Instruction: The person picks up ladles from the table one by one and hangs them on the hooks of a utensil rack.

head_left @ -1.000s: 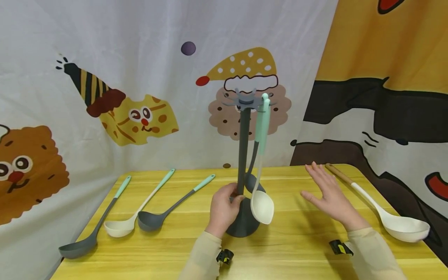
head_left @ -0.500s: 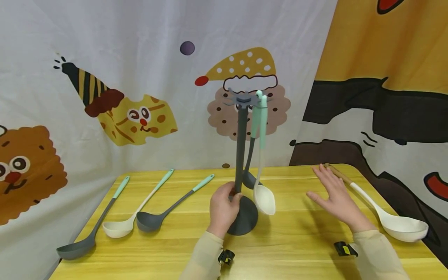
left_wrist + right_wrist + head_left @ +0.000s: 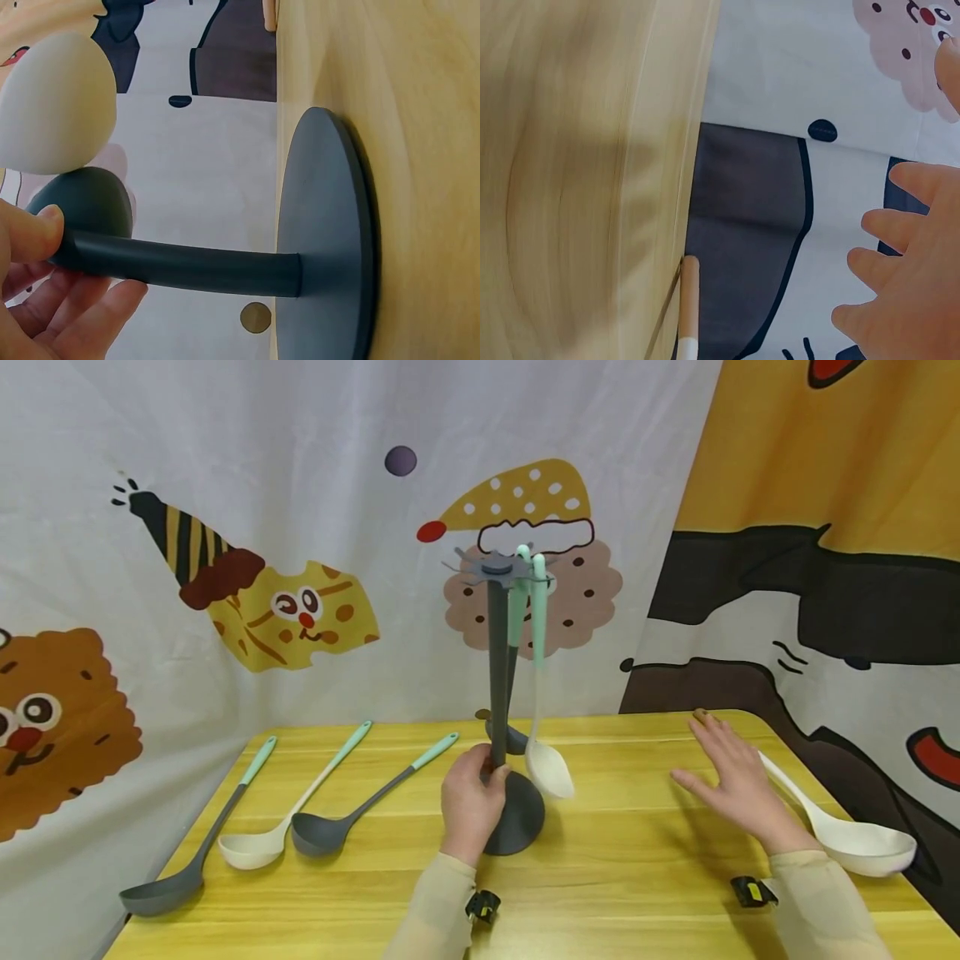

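Note:
My left hand (image 3: 471, 797) grips the pole of a dark grey utensil stand (image 3: 498, 668) just above its round base, thumb and fingers around it in the left wrist view. The pole leans slightly left. Two ladles with mint-green handles hang from the hooked top: one with a cream bowl (image 3: 549, 770), the other with a dark grey bowl (image 3: 86, 199), partly behind the pole. With fingers spread and holding nothing, my right hand (image 3: 738, 789) hovers near a white ladle (image 3: 866, 847). That hand hides most of the ladle's wooden handle (image 3: 690, 300) in the head view.
Three more ladles lie at the table's left: a dark grey one (image 3: 167, 891), a cream one (image 3: 255, 849) and another grey one (image 3: 321, 833), all mint-handled. A cartoon-printed cloth (image 3: 315, 468) hangs behind the wooden table (image 3: 615, 893).
The stand's top has shifted left and the hanging ladles have moved with it, while the left hand keeps its grip. The right hand has drifted right, over the white ladle's handle.

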Available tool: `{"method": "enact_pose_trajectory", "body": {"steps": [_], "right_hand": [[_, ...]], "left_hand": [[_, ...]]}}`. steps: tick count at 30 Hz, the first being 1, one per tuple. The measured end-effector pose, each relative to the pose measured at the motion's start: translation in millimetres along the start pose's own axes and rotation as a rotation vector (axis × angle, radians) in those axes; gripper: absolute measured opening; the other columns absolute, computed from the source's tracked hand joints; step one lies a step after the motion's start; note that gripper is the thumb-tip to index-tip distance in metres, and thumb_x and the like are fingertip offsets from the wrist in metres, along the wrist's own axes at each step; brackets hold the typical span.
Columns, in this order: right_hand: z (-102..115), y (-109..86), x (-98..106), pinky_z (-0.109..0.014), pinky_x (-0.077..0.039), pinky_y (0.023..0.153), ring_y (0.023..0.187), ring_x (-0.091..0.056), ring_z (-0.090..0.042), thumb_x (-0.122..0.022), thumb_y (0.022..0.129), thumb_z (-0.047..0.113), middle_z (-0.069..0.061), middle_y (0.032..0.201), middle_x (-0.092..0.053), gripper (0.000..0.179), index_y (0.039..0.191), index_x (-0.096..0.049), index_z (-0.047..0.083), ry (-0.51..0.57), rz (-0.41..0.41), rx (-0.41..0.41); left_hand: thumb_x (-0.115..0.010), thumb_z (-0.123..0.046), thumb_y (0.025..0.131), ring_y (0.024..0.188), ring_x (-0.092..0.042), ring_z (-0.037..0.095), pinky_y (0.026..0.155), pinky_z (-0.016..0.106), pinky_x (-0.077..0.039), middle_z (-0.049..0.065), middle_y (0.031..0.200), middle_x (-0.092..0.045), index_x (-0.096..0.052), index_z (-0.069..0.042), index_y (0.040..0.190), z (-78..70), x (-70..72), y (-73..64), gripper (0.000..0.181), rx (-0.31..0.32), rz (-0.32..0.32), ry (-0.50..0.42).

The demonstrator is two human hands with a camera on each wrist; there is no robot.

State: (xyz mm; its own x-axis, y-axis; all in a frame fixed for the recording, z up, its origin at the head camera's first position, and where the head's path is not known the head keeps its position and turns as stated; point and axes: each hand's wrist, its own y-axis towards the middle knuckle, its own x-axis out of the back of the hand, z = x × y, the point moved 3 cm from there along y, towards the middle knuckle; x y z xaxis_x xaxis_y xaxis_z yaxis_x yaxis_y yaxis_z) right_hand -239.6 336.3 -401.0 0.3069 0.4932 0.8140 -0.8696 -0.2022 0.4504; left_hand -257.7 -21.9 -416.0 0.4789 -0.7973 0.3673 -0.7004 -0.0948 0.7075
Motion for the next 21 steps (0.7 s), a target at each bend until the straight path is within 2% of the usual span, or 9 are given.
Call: {"method": "enact_pose_trajectory", "body": {"steps": [6, 13, 17, 21], "right_hand": [[-9.4, -1.7, 4.2, -0.075, 0.003, 0.106, 0.143, -0.008, -0.054, -0.066, 0.095, 0.036, -0.034, 0.156, -0.018, 0.084, 0.158, -0.019, 0.007, -0.026, 0.015, -0.042], [-22.9, -4.9, 10.1, -0.075, 0.005, 0.106, 0.143, -0.004, -0.055, -0.066, 0.095, 0.038, -0.036, 0.155, -0.016, 0.083, 0.16, -0.017, 0.02, -0.053, 0.041, -0.109], [-31.1, -7.3, 12.3, -0.072, 0.01, 0.106, 0.144, 0.001, -0.053, -0.063, 0.096, 0.041, -0.036, 0.156, -0.011, 0.084, 0.16, -0.017, 0.013, -0.065, 0.066, -0.149], [-39.5, -9.3, 13.1, -0.072, 0.01, 0.106, 0.145, 0.002, -0.052, -0.062, 0.096, 0.044, -0.036, 0.156, -0.01, 0.086, 0.158, -0.017, 0.005, -0.09, 0.076, -0.169]], "left_hand": [[-0.085, -0.004, 0.076, 0.069, -0.063, 0.018, 0.064, 0.037, -0.054, 0.002, 0.079, -0.066, -0.07, -0.009, 0.09, 0.6, -0.4, 1.2, 0.022, 0.019, -0.019, 0.0], [-0.085, -0.006, 0.076, 0.07, -0.064, 0.018, 0.065, 0.037, -0.053, 0.002, 0.079, -0.066, -0.07, -0.01, 0.09, 2.8, -1.2, 2.0, 0.021, 0.046, -0.019, 0.018], [-0.084, -0.009, 0.077, 0.07, -0.065, 0.02, 0.065, 0.038, -0.053, 0.002, 0.079, -0.066, -0.07, -0.01, 0.09, 4.0, -0.2, 2.4, 0.019, 0.056, -0.013, 0.034], [-0.084, -0.011, 0.079, 0.071, -0.065, 0.022, 0.066, 0.038, -0.053, 0.002, 0.079, -0.066, -0.07, -0.01, 0.09, 4.2, -0.1, 1.4, 0.018, 0.062, 0.0, 0.033]]}}
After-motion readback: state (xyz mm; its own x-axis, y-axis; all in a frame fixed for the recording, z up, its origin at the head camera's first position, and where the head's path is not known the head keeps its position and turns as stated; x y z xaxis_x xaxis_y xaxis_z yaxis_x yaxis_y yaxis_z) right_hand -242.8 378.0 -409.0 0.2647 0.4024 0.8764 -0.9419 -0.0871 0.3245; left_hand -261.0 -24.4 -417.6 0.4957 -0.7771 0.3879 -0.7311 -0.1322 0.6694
